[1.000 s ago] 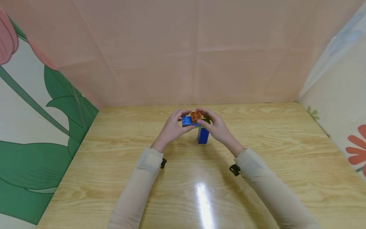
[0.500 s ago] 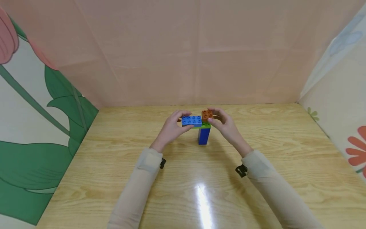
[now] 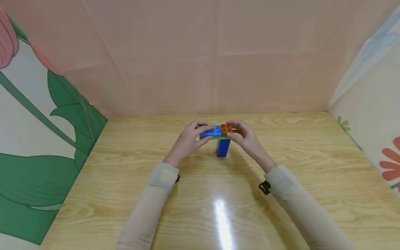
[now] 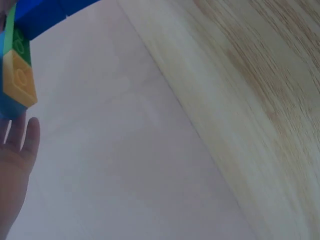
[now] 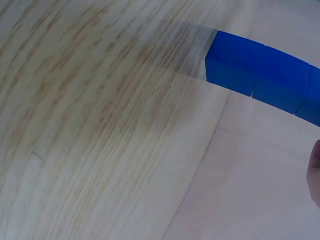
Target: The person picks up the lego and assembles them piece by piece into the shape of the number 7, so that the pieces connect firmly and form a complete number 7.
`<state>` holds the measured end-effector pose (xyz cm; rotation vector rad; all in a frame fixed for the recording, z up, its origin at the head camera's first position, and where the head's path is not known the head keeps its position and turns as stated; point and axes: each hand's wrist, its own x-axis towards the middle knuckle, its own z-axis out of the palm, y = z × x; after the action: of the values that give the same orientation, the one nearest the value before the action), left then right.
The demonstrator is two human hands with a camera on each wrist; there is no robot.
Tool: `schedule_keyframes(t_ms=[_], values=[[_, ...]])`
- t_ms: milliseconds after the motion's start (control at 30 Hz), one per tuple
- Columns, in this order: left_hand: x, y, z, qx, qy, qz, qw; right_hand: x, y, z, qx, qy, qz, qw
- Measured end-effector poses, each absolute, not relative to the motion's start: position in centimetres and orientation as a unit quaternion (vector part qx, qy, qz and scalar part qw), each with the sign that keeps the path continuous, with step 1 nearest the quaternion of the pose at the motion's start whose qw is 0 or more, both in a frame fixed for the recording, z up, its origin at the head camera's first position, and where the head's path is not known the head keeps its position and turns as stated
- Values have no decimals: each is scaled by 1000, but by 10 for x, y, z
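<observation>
A light blue toy building brick (image 3: 215, 132) lies on a thin green plate (image 4: 21, 42), raised on a dark blue column (image 3: 223, 148) of stacked bricks. My left hand (image 3: 185, 140) grips the light blue brick's left part, with a finger along its studs. Right beside that brick, flush with it, sits an orange-brown brick (image 3: 226, 129) above the column. My right hand (image 3: 247, 137) pinches the orange-brown brick between thumb and fingers. Under the green plate, the left wrist view shows a yellow-orange brick (image 4: 19, 77). Only part of the right hand shows in the right wrist view.
The column stands on a wood-grain table (image 3: 131, 173) near its back edge. Behind it hangs a pinkish cloth wall (image 3: 215, 69). Printed panels with a green leaf (image 3: 31, 180) and a red flower (image 3: 390, 159) flank the table.
The orange-brown brick, in my right hand, has moved right from over the light blue brick and down beside it. A left finger has come over the light blue brick's studs.
</observation>
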<state>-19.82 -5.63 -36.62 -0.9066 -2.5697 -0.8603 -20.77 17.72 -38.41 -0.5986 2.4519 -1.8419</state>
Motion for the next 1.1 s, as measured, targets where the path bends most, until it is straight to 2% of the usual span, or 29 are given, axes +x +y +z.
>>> schedule_keyframes(t_ms=[400, 567, 700, 800, 933, 1100], values=[[-197, -47, -369, -391, -874, -155, 245, -208, 174, -386, -255, 810, -522, -83], [-195, -45, -370, -395, -874, -123, 254, -207, 173, -390, -292, 818, -462, -177], [-194, -44, -370, -395, -874, -111, 261, -209, 173, -395, -353, 799, -407, -267], [-194, -44, -370, -395, -872, -103, 268, -210, 174, -397, -397, 784, -363, -310], [-192, -45, -370, -395, -873, -91, 272, -212, 176, -400, -424, 781, -309, -339], [-192, -45, -372, -394, -874, -68, 278, -212, 179, -400, -438, 787, -260, -348]])
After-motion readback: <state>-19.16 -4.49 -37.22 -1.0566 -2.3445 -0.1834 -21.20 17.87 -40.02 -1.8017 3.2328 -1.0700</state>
